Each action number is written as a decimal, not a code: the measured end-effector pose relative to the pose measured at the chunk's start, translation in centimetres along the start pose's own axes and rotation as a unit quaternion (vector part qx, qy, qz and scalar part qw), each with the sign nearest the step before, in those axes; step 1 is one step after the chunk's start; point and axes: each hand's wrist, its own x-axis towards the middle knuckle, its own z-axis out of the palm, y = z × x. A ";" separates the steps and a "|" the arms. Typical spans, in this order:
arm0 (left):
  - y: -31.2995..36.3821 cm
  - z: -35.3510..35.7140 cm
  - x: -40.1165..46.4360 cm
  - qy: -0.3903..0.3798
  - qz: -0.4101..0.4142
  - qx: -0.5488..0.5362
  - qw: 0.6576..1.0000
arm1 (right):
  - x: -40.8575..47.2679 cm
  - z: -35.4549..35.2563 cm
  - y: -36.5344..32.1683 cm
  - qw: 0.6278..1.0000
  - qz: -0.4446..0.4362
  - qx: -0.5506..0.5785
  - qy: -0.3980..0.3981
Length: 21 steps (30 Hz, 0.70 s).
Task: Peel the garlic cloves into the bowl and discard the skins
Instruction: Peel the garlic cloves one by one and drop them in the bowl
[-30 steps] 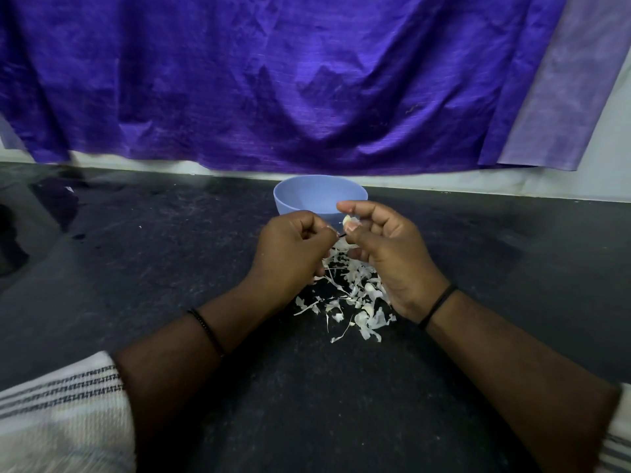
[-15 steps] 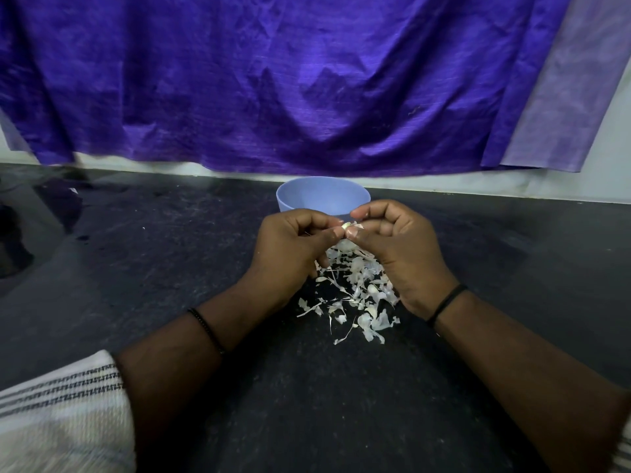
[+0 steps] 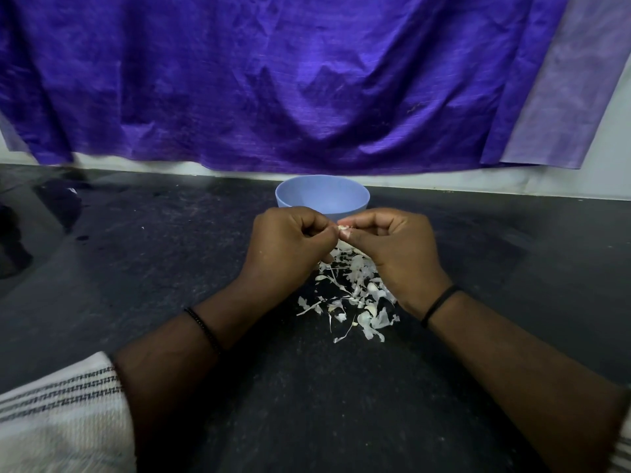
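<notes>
Garlic clove [image 3: 343,228]: we only see a small pale sliver of it, pinched between the fingertips of both hands, above the counter and just in front of the bowl. Most of it is hidden by the fingers, so we cannot tell its long axis or which way its tip points. Whether skin is still on it, we cannot tell either.

Left hand [image 3: 285,244]: fingers curled tight, thumb and forefinger clamped on the clove's left side. Right hand [image 3: 397,245]: fingers curled too, thumb and forefinger clamped on the clove's right side. The fingertips of the two hands meet at the clove; the other fingers fold into the palms, their tips hidden from us.

Skins [image 3: 351,295]: a loose pile of pale shreds on the counter, right under and toward us from the hands. The far part of the pile is covered by the right hand and wrist, so its full extent is not visible.

Bowl [image 3: 322,196]: light blue, upright, just behind the hands. Its near rim is cut off by the knuckles; the inside we see looks plain blue, and the bottom is out of our view.

Dark counter [image 3: 170,268]: scuffed, with pale specks. A black band sits on each wrist. A striped pale sleeve [image 3: 61,414] is cut off at the lower left corner, another barely showing at the lower right. Purple cloth [image 3: 273,80] hangs across the wall behind. Dark shapes at the left edge are too dim to identify.
</notes>
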 end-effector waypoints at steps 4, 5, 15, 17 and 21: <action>0.2 -0.3 0.2 -0.026 -0.013 -0.025 0.999 | 0.1 -0.1 -0.1 0.999 -0.016 -0.041 0.013; 0.2 -0.3 0.2 -0.032 -0.012 -0.028 0.999 | 0.2 -0.1 -0.1 0.999 -0.017 -0.045 0.013; 0.2 0.7 0.0 0.011 -0.057 -0.080 0.995 | -0.1 0.3 -0.1 0.996 -0.033 -0.079 0.026; 0.4 1.0 -0.1 0.026 -0.067 -0.096 0.993 | -0.2 0.4 0.0 0.995 -0.039 -0.084 0.030; 0.6 1.5 -0.3 0.052 -0.092 -0.134 0.985 | -0.2 0.6 0.1 0.995 -0.052 -0.076 0.041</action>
